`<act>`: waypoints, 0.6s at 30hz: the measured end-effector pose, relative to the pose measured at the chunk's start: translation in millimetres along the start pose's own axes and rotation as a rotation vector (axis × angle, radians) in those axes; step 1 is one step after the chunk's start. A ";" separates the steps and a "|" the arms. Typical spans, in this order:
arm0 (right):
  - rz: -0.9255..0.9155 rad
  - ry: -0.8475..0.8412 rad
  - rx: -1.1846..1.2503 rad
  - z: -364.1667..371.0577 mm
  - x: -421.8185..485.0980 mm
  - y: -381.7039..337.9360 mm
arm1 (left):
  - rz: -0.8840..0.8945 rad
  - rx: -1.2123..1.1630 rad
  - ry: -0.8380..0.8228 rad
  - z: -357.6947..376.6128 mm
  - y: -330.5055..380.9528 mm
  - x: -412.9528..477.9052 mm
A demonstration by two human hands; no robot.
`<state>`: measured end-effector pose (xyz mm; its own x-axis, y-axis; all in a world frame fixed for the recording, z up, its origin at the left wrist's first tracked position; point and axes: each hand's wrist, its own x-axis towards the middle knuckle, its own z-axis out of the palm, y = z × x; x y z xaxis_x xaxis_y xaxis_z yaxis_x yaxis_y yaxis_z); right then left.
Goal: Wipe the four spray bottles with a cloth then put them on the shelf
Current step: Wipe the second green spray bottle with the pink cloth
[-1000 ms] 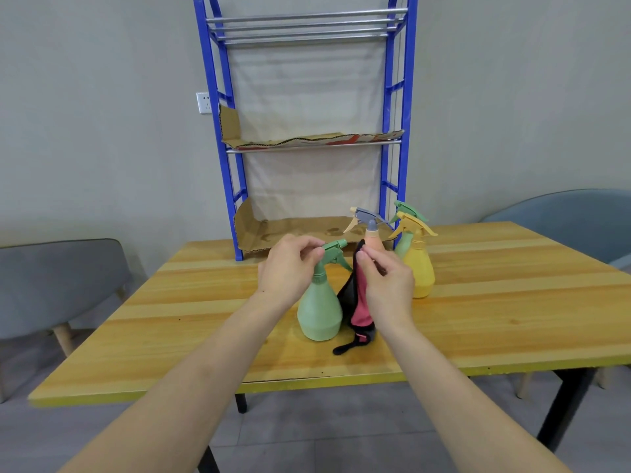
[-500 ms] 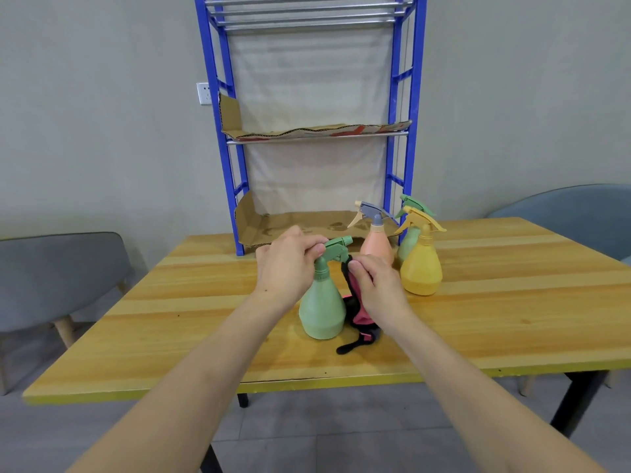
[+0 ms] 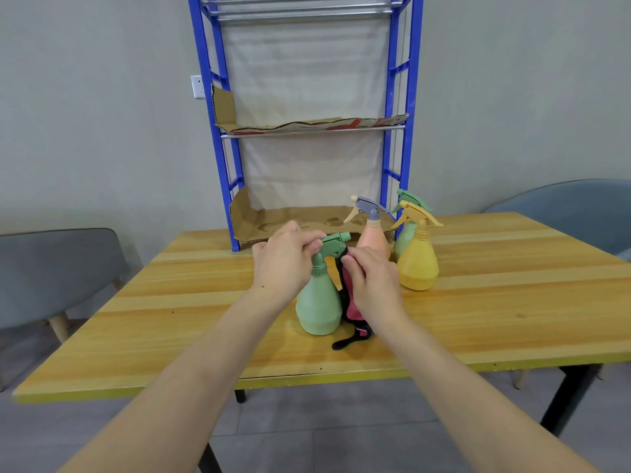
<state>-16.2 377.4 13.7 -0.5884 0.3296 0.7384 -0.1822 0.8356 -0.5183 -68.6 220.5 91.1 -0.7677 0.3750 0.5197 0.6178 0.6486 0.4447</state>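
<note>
1. Left hand [image 3: 290, 264] is up at the top of the green bottle [image 3: 319, 302], forearm reaching in from low left, wrist level. Its fingers [image 3: 309, 245] are curled round the back of the spray head, pinching it.
2. Right hand [image 3: 372, 281] comes in from low right, back of the hand facing up. Its fingers [image 3: 351, 264] are pressed together and pinch the cloth [image 3: 351, 312] just under the trigger, right beside the left fingertips.
3. The cloth is pink with a black edge. It hangs down from the right fingers along the bottle's side, and its black tail lies on the surface [image 3: 170, 302] below them.
4. The green bottle stands upright on the surface, directly under the left fingers and touching the cloth.
5. Just beyond the right fingers stands the peach bottle [image 3: 374, 238] with a grey-blue spray head. To their right is the yellow bottle [image 3: 418, 264], with the second green bottle [image 3: 404, 233] tucked behind it. All three are upright and close together.
6. Further back from both hands stands the blue shelf [image 3: 218, 131], its feet on the surface, with cardboard [image 3: 307, 221] lining its bottom and middle levels.
7. Writing: the bottles show plain colour. There is red print on the front edge of the middle cardboard, too small to read.
8. A grey chair [image 3: 58, 268] stands far left of the hands, and a blue-grey chair [image 3: 573, 213] far right.
</note>
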 end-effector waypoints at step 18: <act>-0.400 0.263 -0.580 1.1 6.1 -3.0 | -0.029 -0.003 0.021 -3.1 -0.2 -5.4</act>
<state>-20.1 376.4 19.4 -0.3433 -0.0142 0.9391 0.1443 0.9872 0.0676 -64.1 216.3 90.5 -0.7819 0.3419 0.5213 0.5954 0.6574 0.4619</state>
